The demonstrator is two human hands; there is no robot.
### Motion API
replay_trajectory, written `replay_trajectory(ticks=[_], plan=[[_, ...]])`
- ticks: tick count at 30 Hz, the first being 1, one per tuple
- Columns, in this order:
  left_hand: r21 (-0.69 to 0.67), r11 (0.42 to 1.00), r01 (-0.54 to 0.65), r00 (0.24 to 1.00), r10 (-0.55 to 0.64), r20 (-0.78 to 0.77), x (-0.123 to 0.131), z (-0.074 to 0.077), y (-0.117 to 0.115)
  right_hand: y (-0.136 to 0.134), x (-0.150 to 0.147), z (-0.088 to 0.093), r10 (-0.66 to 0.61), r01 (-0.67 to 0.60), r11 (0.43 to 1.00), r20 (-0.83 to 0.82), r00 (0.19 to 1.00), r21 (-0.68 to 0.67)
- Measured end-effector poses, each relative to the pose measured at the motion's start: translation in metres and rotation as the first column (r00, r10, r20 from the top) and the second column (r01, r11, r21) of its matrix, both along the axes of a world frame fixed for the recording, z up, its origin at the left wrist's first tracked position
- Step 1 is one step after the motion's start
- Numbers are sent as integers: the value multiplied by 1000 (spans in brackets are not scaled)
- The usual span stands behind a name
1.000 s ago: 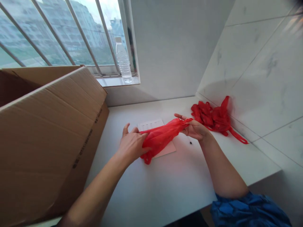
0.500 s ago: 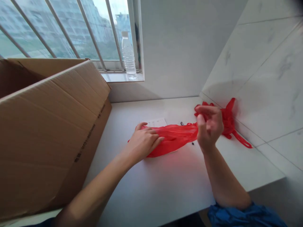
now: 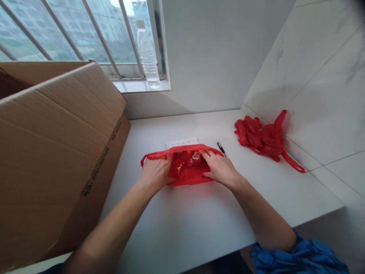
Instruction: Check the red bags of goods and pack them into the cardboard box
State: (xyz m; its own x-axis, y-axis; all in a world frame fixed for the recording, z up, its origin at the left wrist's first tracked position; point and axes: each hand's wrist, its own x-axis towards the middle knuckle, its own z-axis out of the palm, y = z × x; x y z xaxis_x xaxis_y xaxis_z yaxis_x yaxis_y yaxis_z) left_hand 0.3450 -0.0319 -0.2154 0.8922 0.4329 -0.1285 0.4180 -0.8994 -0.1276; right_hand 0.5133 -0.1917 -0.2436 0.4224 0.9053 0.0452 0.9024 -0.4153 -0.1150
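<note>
A thin red plastic bag [image 3: 189, 177] lies on the white table with its mouth spread wide. Inside it show red items [image 3: 195, 158] with white and gold printing; their kind I cannot make out. My left hand [image 3: 156, 171] is in the left side of the mouth, thumb apart from the fingers, some fingertips hidden by the bag. At the right side, my right hand [image 3: 221, 167] reaches in the same way, its fingers and thumb spread against the plastic. Behind the bag is a white sheet of paper [image 3: 182, 142] with print, partly covered.
A large open cardboard box [image 3: 57, 152] stands at the left. A black pen [image 3: 221, 148] lies right of the paper. Crumpled red bags [image 3: 262, 137] sit against the tiled wall at the right. A clear bottle [image 3: 148, 57] stands on the window sill.
My right hand has come left and down from its raised position to the bag. The bag, stretched out sideways before, now has its mouth spread and its contents showing.
</note>
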Motion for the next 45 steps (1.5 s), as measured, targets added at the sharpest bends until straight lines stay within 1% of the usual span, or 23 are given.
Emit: replay_trajectory(ticks=[1,3,5,8,10,12,13,16,18,20,24,26,28,30,32,35,37,39,41,42,43,44,45], plan=[[-8,1000,21,1000,-21,11,0,-1,5,-1,3,-1,6,-7,1000,-51,999,-21],[-66,996,59,998,-58,21,0,-1,13,-2,8,-1,24,-30,999,-141,990,-41],[-118,990,73,997,-70,28,0,3,17,-1,13,0,42,-47,999,-183,982,-20],[-82,995,63,991,-52,121,4,11,16,0,16,3,62,-52,996,-136,989,79],[-62,994,90,974,-75,215,8,11,15,2,17,2,75,-62,989,-89,993,138],[-84,988,132,957,-105,270,12,4,15,5,17,-1,83,-70,987,-85,993,143],[-103,985,136,958,-105,266,14,-1,16,7,18,-4,78,-65,990,-96,992,122],[-162,985,65,987,-39,158,18,-18,20,12,20,-13,36,-32,999,-119,992,42],[-201,979,28,994,-5,110,18,-24,23,13,21,-17,30,-26,999,-103,994,38],[-224,974,24,991,7,136,18,-25,25,14,20,-20,49,-43,996,-69,996,81],[-199,980,31,961,26,276,19,-19,28,15,17,-16,94,-87,970,-22,995,229],[-195,979,52,934,22,357,19,-15,28,15,15,-11,112,-88,933,-51,992,349],[-232,967,101,895,14,445,19,-11,27,14,13,-4,133,-55,878,-131,982,476],[-336,925,176,846,33,532,18,-6,22,13,10,2,162,16,828,-266,950,560],[-479,840,253,807,90,583,17,-2,16,13,6,5,198,105,800,-426,883,590],[-638,713,290,791,196,579,18,0,9,14,1,6,244,210,778,-594,766,591],[-707,637,308,782,255,569,19,-1,7,15,-2,6,282,243,773,-660,697,586],[-775,523,356,778,293,555,21,-1,8,16,-4,6,322,260,769,-705,632,584],[-823,405,398,789,306,532,21,-1,9,17,-5,7,359,265,765,-730,581,587],[-835,370,406,795,307,523,21,0,10,17,-5,7,376,264,763,-738,561,589],[-839,361,407,799,305,518,20,1,10,17,-5,7,390,262,765,-746,539,589],[-836,377,399,802,298,518,19,2,10,17,-5,7,402,261,769,-759,512,583],[-825,412,386,806,285,519,19,3,10,17,-5,7,409,262,777,-775,482,573]])
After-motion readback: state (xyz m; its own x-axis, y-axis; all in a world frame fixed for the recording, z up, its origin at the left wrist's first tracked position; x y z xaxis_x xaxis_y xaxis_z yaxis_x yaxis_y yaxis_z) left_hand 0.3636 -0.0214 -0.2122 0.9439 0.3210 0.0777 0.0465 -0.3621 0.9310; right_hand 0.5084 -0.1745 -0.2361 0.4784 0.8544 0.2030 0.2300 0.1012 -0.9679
